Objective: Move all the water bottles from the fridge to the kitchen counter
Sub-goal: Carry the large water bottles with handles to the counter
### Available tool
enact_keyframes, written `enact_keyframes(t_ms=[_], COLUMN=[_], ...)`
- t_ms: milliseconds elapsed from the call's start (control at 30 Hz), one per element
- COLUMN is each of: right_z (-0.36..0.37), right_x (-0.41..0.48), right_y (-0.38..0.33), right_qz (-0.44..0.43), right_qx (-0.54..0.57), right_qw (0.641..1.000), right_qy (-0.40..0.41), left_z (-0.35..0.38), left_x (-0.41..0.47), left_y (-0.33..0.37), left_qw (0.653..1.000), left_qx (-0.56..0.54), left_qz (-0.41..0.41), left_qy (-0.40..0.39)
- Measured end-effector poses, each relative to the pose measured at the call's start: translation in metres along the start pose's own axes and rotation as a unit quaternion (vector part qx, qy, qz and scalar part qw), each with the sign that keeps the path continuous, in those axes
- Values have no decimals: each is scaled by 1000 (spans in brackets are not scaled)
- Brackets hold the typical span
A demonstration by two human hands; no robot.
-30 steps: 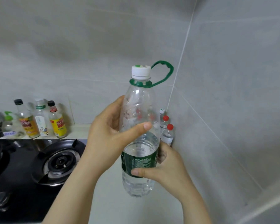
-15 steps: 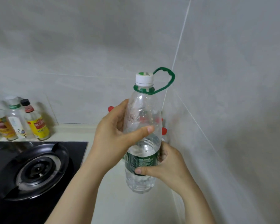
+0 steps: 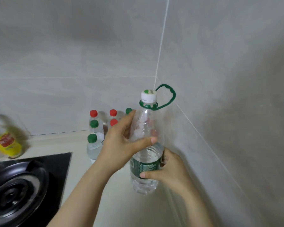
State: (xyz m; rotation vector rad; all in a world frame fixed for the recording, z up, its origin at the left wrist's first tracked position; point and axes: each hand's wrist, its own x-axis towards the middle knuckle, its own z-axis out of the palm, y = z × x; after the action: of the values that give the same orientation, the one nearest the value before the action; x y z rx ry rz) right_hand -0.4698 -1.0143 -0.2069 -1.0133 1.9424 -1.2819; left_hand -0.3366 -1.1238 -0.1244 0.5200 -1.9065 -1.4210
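Over the corner of the surface (image 3: 121, 202), head view: the big water bottle (image 3: 146, 154) is up in the air, upright, roughly half full. The left hand (image 3: 120, 145) has its grip wrapped round the clear upper part, and the right hand (image 3: 169, 171) grips the green label lower down. A bunch of small bottles (image 3: 95, 141) stand by the wall just behind. Guessing it's thin, squashy plastic, maybe damp and slick, so hold it at the label band or by the green loop (image 3: 174, 95) at the neck.
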Motion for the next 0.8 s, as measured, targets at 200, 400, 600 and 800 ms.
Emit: enact_keyframes(t_ms=[200, 400, 600, 800], right_z=[0, 11, 20, 23], right_x=[23, 43, 45, 53], right_y=[30, 59, 70, 90], right_qz=[17, 19, -3, 22], right_qx=[-21, -23, 21, 11], right_qw=[1000, 999, 998, 998], right_qy=[-1, 25, 62, 63], left_z=[8, 11, 15, 22], left_x=[18, 31, 36, 39], left_y=[-39, -70, -95, -111], left_qw=[999, 996, 992, 987], left_qx=[30, 62, 64, 87], left_qz=[-26, -29, -68, -86], left_qy=[-30, -52, -86, -102])
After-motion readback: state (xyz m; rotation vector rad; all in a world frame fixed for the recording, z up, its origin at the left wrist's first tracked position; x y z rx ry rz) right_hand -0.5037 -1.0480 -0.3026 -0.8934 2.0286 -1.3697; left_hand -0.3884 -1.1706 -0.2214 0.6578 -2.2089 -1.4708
